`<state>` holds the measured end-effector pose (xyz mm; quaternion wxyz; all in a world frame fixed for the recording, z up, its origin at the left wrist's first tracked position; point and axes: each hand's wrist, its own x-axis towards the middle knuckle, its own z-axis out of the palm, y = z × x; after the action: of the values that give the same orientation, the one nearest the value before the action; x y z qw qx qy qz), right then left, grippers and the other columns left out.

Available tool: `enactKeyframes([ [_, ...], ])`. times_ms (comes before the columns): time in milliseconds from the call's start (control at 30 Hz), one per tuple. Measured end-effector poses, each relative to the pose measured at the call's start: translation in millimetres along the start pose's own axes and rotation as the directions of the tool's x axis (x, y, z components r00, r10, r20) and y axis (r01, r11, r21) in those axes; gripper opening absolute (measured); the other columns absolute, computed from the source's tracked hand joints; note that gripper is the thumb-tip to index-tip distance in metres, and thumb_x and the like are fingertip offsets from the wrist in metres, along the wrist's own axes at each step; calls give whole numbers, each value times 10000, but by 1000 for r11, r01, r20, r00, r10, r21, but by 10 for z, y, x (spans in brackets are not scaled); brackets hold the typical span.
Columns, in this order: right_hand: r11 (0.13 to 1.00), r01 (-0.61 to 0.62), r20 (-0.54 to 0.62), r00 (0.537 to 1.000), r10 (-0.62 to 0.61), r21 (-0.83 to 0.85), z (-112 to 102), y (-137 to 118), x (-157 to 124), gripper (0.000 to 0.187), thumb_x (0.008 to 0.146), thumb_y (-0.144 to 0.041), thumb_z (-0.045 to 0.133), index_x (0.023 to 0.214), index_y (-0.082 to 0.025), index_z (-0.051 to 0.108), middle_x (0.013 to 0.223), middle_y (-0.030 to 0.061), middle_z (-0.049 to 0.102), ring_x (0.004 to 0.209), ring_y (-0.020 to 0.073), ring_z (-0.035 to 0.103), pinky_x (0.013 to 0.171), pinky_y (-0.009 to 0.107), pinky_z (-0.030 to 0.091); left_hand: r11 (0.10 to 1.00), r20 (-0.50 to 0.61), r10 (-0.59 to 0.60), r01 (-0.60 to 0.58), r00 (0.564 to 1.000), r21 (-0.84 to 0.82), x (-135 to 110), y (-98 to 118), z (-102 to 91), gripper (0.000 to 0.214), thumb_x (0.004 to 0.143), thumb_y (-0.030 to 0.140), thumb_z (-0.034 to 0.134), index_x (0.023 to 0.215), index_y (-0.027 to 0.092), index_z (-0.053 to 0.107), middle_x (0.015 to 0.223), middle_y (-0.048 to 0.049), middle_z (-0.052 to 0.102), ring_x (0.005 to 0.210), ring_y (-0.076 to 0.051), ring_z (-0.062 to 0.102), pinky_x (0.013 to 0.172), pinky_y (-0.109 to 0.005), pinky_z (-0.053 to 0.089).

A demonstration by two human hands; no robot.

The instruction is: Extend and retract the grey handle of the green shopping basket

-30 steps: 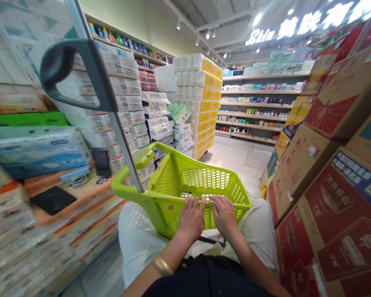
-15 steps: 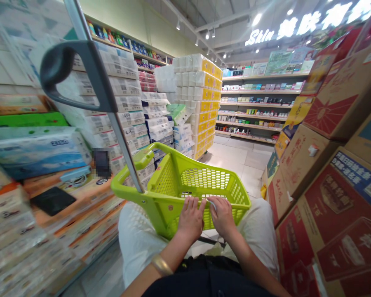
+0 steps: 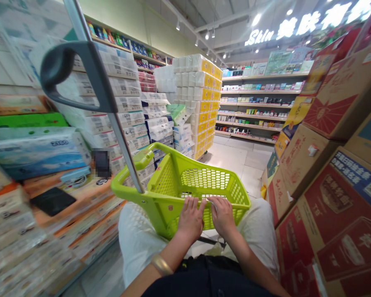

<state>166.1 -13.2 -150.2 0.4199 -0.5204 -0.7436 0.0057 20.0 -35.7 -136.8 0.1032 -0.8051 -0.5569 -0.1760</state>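
A lime-green plastic shopping basket [image 3: 160, 206] with perforated walls stands between my knees, tilted a little in view. From its left end rises a metal pole with a dark grey handle [image 3: 103, 82]. My left hand [image 3: 191, 218] lies over the basket's near rim, fingers stretched out, palm down. Beside it, my right hand [image 3: 223, 214] rests on the same rim with its fingers extended and slightly bent. A small gap separates the two hands. Inside, the basket shows only its perforated floor. Both palms' undersides are hidden.
Packs of tissue paper [image 3: 40, 150] are stacked at the left, with a black flat object [image 3: 53, 201] on top. Cardboard cartons [image 3: 336, 198] rise close on the right. Yellow-and-white paper packs [image 3: 204, 103] stand ahead, before stocked shelves [image 3: 259, 95]. Tiled floor [image 3: 231, 152] runs between.
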Motion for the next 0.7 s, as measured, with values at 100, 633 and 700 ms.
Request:
enactKeyframes([
  [100,998,-60,-20,998,59,-29,-34,95,9,332,885,-119,415,1057,-235,675,1041,47,696,1004,192,596,930,340,352,1000,5,1,-1,1000,-1,1,1,-8,639,717,158,567,1340,205,430,1230,-128,493,1211,-310,398,1118,-522,264],
  [633,999,-51,-3,999,51,-14,-23,30,5,300,895,-143,438,1061,-228,672,1063,43,695,1026,188,592,966,342,329,1000,20,6,-6,1000,23,-1,23,-63,613,735,171,553,1338,185,443,1233,-135,493,1213,-312,404,1128,-513,260],
  [700,989,-135,-36,990,133,-61,-55,119,15,306,882,-133,442,1049,-226,682,1053,45,698,1018,198,592,958,354,325,1000,28,3,-4,1000,31,0,22,-61,621,732,176,560,1341,186,440,1238,-132,491,1213,-312,406,1132,-506,258],
])
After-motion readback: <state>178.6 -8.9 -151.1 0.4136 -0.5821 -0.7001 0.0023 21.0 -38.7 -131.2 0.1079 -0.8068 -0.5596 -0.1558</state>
